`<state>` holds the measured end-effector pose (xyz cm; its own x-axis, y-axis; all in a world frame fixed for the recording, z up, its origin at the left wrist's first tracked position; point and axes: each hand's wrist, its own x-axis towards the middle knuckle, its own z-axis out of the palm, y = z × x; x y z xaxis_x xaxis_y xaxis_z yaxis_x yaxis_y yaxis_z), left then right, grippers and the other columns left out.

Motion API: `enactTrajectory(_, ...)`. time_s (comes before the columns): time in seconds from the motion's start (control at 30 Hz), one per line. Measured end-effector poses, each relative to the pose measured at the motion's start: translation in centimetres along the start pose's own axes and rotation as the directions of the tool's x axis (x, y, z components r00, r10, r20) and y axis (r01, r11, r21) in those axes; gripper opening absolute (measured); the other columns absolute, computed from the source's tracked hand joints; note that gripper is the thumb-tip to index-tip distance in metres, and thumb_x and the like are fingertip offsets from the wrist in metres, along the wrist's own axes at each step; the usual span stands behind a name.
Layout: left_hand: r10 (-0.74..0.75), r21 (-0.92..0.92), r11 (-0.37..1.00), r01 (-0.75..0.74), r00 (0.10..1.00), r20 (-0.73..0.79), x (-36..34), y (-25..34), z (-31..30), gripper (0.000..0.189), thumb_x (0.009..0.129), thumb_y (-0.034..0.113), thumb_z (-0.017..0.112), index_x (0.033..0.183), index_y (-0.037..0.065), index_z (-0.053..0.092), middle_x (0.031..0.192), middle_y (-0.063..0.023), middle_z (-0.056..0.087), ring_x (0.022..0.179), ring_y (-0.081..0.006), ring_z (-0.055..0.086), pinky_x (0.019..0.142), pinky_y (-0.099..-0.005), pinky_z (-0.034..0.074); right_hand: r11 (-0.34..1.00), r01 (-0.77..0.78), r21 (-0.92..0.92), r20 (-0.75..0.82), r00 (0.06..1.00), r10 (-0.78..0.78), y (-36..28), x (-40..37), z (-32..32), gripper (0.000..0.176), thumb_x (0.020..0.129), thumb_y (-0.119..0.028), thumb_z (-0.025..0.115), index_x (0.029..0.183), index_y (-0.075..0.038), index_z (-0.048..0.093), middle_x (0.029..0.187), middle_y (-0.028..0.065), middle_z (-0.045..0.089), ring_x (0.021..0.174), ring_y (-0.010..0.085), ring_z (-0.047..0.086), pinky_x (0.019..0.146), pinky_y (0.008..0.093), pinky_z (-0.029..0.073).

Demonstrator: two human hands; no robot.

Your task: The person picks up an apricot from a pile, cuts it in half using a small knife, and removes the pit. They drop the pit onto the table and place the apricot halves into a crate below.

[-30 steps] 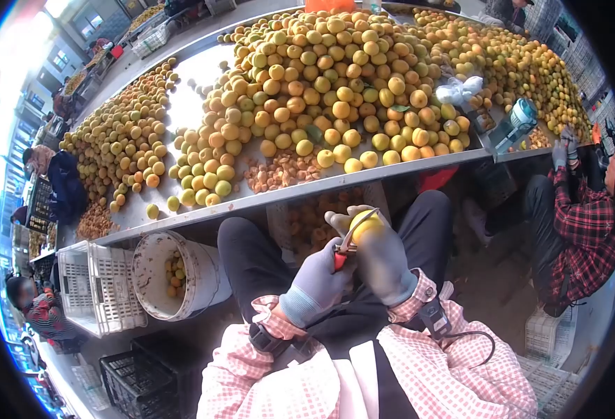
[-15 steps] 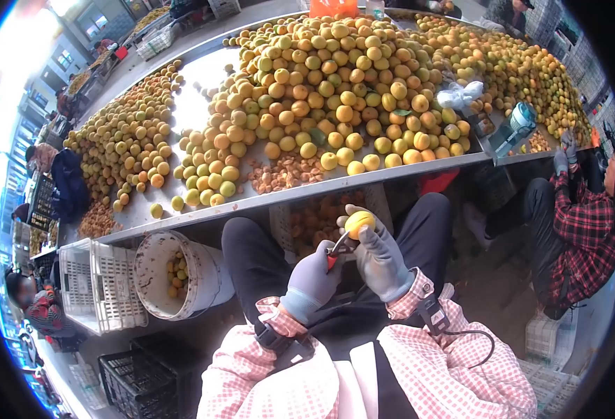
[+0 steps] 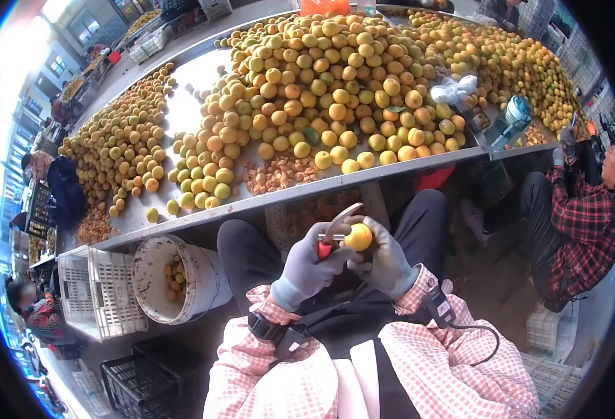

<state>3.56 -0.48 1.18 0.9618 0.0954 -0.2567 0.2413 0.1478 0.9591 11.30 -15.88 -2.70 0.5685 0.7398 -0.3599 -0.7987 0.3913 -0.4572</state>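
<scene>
My gloved left hand [image 3: 311, 267] is closed round a red-handled cutting tool [image 3: 325, 247], its curved metal part pointing up and to the right. In the fingers of my gloved right hand [image 3: 389, 262] is a yellow-orange fruit [image 3: 358, 237], right beside the tool. The two hands are close together above my lap. Beyond them, a large pile of similar fruit [image 3: 321, 77] covers much of the metal table [image 3: 251, 204]. A heap of brownish fruit pieces [image 3: 279, 174] lies near the table's front edge.
A white bucket [image 3: 206, 286] with fruit inside and white crates [image 3: 115, 297] stand at the left. Black crates [image 3: 136, 384] are lower left. A bottle [image 3: 510, 122] and a plastic bag [image 3: 454, 91] are on the table. A co-worker in a plaid shirt [image 3: 587, 216] sits at the right.
The tool has turned so that its curved metal part points up. My right hand has lowered and tilted inward, bringing the fruit slightly down. The whole view has shifted a little.
</scene>
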Motion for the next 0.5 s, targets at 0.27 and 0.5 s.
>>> enactTrajectory(0.27,0.399,0.512,0.736,-0.443,0.895,0.2,0.9,-1.6,-0.7,0.074,0.069,0.033,0.084,0.129,0.011,0.046,0.101,-0.0143,0.066,0.09,-0.0332,0.067,0.076,-0.0353,0.053,0.848,0.128,-0.514,-0.066,0.98,-0.188,1.8,0.0,-0.9,0.032,0.103,-0.035,0.037,0.105,-0.009,0.055,0.095,0.0015,0.06,0.083,0.0082,0.059,0.075,0.0234,0.05)
enactTrajectory(0.5,0.476,0.673,0.547,-0.498,0.846,0.24,1.0,-0.4,-0.5,0.074,0.067,0.038,0.082,0.126,0.008,0.049,0.093,-0.0135,0.068,0.085,-0.0341,0.067,0.071,-0.0363,0.054,0.938,0.095,-0.332,-0.085,0.988,-0.13,0.8,-0.6,1.0,0.026,0.102,-0.027,0.041,0.105,-0.005,0.054,0.096,0.006,0.057,0.09,0.0152,0.057,0.082,0.0307,0.047)
